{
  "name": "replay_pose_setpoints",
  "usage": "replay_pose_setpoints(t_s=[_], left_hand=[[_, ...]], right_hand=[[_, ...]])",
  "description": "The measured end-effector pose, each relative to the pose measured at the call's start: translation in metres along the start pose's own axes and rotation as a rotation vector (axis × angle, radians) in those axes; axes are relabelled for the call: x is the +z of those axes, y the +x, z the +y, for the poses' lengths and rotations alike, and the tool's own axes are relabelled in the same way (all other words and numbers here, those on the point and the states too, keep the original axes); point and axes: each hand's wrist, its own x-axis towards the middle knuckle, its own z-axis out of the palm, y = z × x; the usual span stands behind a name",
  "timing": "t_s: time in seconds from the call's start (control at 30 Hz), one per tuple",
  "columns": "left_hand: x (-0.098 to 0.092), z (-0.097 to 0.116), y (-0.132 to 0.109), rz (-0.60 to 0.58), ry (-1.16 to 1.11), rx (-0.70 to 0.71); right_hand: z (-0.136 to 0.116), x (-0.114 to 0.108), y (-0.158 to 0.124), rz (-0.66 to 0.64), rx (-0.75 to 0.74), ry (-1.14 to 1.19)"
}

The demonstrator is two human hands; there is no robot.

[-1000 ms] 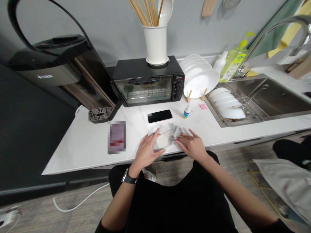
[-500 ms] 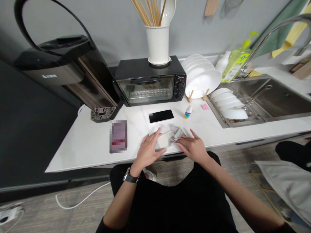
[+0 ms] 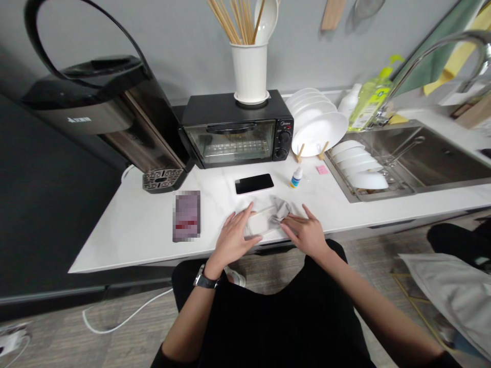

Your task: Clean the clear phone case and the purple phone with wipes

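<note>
A pale, flat rectangular piece (image 3: 260,223), perhaps a phone case, lies on the counter by its front edge. My left hand (image 3: 235,238) holds its left end between spread thumb and fingers. On its right end is a crumpled grey cloth (image 3: 282,208), pressed down by the closed fingers of my right hand (image 3: 306,232), whose index finger sticks out. Beyond them lies a black-screened phone (image 3: 254,184), face up. A small white dropper bottle (image 3: 296,177) with a blue and yellow label stands to its right.
A blurred-out purple item (image 3: 187,215) lies left of my hands. Behind stand a tall drink dispenser (image 3: 153,138), a toaster oven (image 3: 236,140) bearing a utensil holder (image 3: 250,71), and racked white plates (image 3: 320,134). The sink (image 3: 441,158) with bowls (image 3: 364,168) is at right.
The grey cloth has shifted slightly and its folds stand differently on the pale piece, with my right hand a little further right. My left hand keeps its place. The view has tilted slightly.
</note>
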Motion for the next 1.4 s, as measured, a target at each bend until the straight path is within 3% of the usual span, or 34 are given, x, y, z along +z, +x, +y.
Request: replay_pose_setpoints(t_s=[0.1, 0.27, 0.37, 0.47, 0.53, 0.63, 0.77, 0.83, 0.97, 1.03, 1.1, 1.27, 1.33, 1.4], left_hand=[[0.000, 0.000, 0.001, -0.001, -0.001, -0.005], [0.003, -0.004, 0.000, -0.023, 0.004, 0.011], [0.002, -0.003, 0.000, -0.005, 0.008, 0.002], [0.000, 0.001, 0.000, 0.002, 0.006, 0.005], [-0.001, 0.002, 0.001, -0.007, 0.002, 0.009], [-0.001, -0.001, 0.001, -0.028, -0.005, 0.015], [0.000, -0.006, -0.001, -0.048, -0.005, 0.018], [0.001, -0.006, -0.002, -0.041, -0.007, 0.015], [0.001, -0.003, -0.002, -0.023, -0.010, 0.003], [0.000, -0.002, 0.000, -0.024, -0.010, -0.002], [0.000, -0.003, 0.001, -0.033, -0.015, -0.003], [-0.001, -0.005, 0.001, -0.053, -0.032, -0.009], [0.000, -0.005, 0.001, -0.047, -0.033, -0.023], [0.001, -0.004, 0.001, -0.034, -0.036, -0.027]], right_hand=[[-0.005, 0.010, 0.011, 0.039, 0.027, -0.070], [-0.059, 0.032, 0.019, -0.086, -0.100, 0.119], [-0.046, 0.018, 0.006, -0.121, -0.095, 0.169], [-0.009, 0.001, -0.003, -0.058, -0.026, 0.073], [0.002, -0.001, 0.002, -0.016, 0.014, -0.015], [-0.017, 0.016, 0.017, -0.009, -0.013, -0.040], [-0.060, 0.032, 0.022, -0.097, -0.141, 0.140], [-0.058, 0.024, 0.013, -0.125, -0.139, 0.182], [-0.012, -0.002, -0.005, -0.079, -0.042, 0.087], [0.003, -0.004, -0.003, -0.036, 0.005, 0.015], [-0.001, 0.005, 0.006, -0.015, 0.014, -0.021], [-0.057, 0.037, 0.024, -0.086, -0.100, 0.108], [-0.061, 0.032, 0.017, -0.118, -0.111, 0.157], [-0.046, 0.017, 0.005, -0.139, -0.104, 0.148]])
